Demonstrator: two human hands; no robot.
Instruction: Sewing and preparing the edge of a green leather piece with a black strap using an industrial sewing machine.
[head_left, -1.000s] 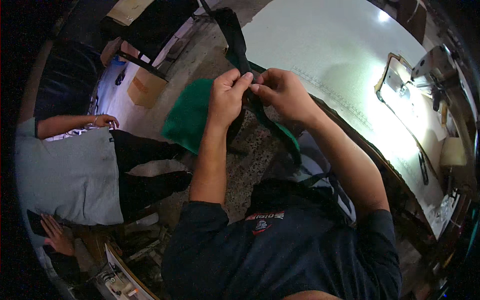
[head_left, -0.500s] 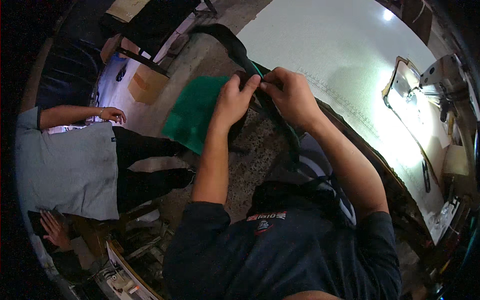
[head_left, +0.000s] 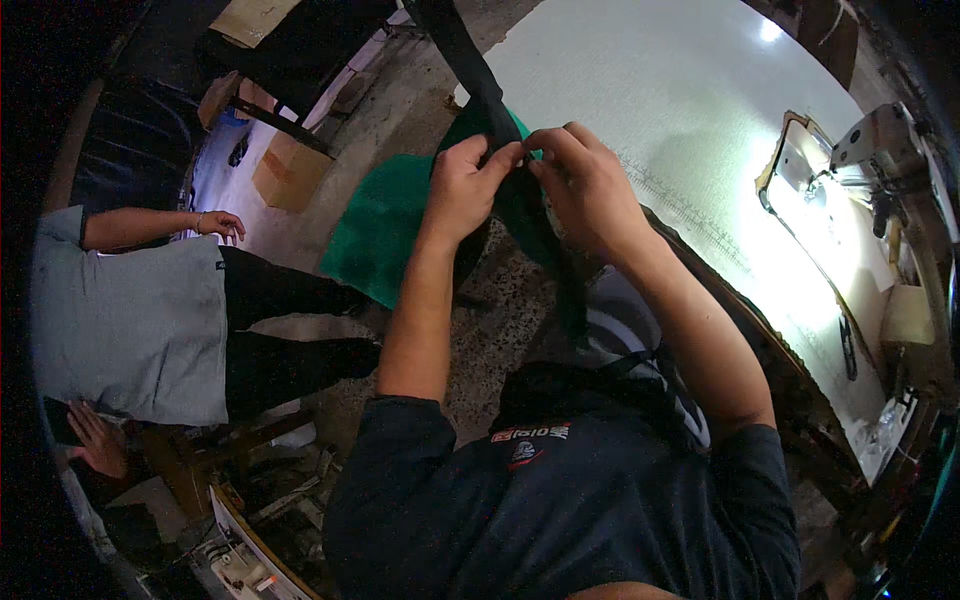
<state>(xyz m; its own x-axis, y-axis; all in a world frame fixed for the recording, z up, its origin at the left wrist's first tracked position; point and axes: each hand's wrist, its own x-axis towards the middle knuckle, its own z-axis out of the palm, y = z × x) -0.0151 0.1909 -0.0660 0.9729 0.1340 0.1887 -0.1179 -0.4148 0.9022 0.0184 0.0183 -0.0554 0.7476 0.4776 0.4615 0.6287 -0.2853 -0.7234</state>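
Observation:
A long black fabric strip (head_left: 462, 60) runs from the far edge of the view down between my hands and hangs below them. My left hand (head_left: 462, 192) is closed on it from the left, thumb and fingers pinched together. From the right, my right hand (head_left: 590, 195) pinches the strip's edge, close to the left thumb. Green cloth (head_left: 372, 228) shows left of my left hand. More green shows beside the strip just above the hands; whether it is the same piece I cannot tell. The strip's lower end is lost in shadow near my lap.
On the right stands a white worktable (head_left: 640, 90) with a lit sewing machine (head_left: 880, 155) and a small black tool (head_left: 848, 348). A person in a grey shirt (head_left: 130, 320) stands at left. A cardboard box (head_left: 288, 172) lies on the floor. Another machine (head_left: 245, 565) is at lower left.
The strip's far part has swung from a leftward bend to a straighter line running out at the top. More green cloth shows beside it above my hands. Both hands keep their grip, almost in place.

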